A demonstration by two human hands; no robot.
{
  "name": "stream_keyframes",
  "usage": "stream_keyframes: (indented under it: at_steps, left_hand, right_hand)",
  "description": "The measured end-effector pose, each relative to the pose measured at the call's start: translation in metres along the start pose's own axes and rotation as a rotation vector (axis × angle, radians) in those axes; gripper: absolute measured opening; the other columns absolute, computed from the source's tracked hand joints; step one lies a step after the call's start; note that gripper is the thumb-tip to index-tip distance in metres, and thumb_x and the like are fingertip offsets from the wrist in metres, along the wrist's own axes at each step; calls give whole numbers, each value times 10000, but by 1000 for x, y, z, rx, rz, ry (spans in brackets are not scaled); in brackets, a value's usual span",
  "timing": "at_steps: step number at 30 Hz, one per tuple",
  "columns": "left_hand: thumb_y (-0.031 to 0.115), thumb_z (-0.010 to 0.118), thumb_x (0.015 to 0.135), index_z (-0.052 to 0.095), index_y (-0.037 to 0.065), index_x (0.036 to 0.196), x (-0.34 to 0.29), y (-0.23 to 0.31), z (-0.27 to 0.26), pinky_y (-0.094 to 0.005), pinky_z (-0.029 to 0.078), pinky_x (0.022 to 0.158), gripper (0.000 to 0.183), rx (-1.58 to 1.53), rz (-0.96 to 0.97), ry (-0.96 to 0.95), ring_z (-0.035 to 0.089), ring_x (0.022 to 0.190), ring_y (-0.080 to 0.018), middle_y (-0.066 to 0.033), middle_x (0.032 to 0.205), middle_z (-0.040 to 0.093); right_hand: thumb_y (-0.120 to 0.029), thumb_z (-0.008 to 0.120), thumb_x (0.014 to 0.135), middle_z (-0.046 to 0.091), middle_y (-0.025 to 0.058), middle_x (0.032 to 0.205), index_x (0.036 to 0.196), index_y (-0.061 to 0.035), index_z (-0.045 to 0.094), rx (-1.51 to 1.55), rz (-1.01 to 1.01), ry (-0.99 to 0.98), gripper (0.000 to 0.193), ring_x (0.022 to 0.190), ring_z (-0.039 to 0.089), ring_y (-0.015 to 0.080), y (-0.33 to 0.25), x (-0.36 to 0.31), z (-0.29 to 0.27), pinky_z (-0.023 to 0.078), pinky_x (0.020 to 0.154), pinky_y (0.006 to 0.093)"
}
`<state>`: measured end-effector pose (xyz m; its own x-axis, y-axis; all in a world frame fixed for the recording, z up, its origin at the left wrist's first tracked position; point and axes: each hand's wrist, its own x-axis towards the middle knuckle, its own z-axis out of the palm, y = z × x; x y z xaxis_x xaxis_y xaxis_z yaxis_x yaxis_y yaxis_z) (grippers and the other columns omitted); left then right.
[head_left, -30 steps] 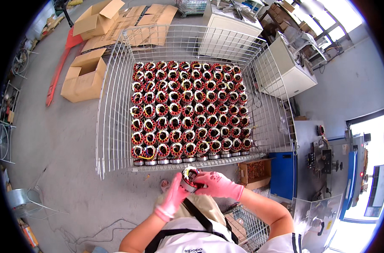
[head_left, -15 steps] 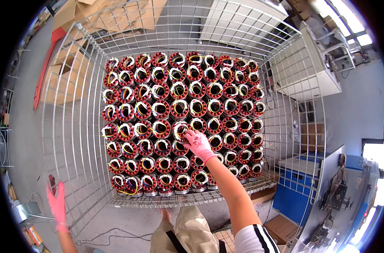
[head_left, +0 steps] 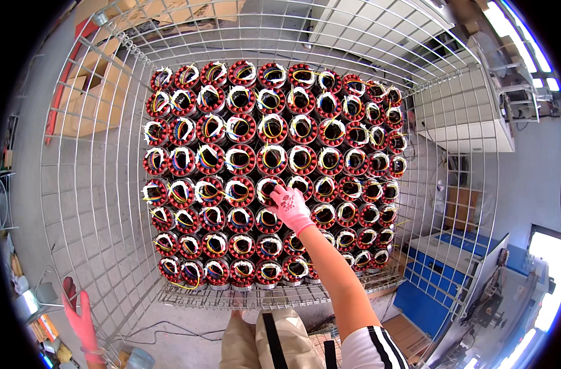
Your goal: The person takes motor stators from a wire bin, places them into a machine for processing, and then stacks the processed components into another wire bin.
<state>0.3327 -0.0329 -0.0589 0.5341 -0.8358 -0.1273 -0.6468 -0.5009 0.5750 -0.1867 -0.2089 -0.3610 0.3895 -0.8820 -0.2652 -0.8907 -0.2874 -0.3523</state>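
Rows of motor stators (head_left: 272, 128), with red coil ends, white lacing and coloured lead wires, stand upright inside a wire mesh cage (head_left: 243, 297). My right hand (head_left: 289, 206), in a pink glove with a darker palm coating, reaches over the near rows. Its fingers are hooked into the bore and over the rim of one stator (head_left: 260, 192) near the middle; the fingertips are partly hidden inside. Off to the lower left, outside the cage's side, my left hand (head_left: 80, 320) in a matching glove is held with its fingers apart and nothing in it.
Mesh walls rise on all sides of the stators. Cardboard boxes (head_left: 86, 104) and a red bar lie beyond the left wall. A white cabinet (head_left: 465, 117) stands at the far right, a blue machine (head_left: 431, 295) at the near right. Cables (head_left: 169, 332) run along the floor near my feet.
The view has drawn closer to the cage. My right hand stays at the same stator, which now sits more level with its row. My left hand has dropped slightly, fingers spread wider.
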Motion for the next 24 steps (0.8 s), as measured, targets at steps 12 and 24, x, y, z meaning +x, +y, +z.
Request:
stream_keyframes:
  at_steps: [12,24]
  left_hand:
    - [121,574,932,378,-3,1407,2,9,0,-373,338,1077,530,-3,-22,-55,430,1297,-248,-120,1430,441]
    - [144,583,921,391,-3,1399,5,2,-1,-376,352,1061,535,-49,44,-57,448,1268,-246,-131,1410,450]
  right_hand:
    - [-342,756,736,564,35,1072,1020,-125,595,-88,65,-31,391,909,596,281,-12,-2,-1,486,794,433]
    - [-348,741,743,556,18,1073,989,-141,575,-110,64,11,362,909,600,273,-10,2,2,483,793,437]
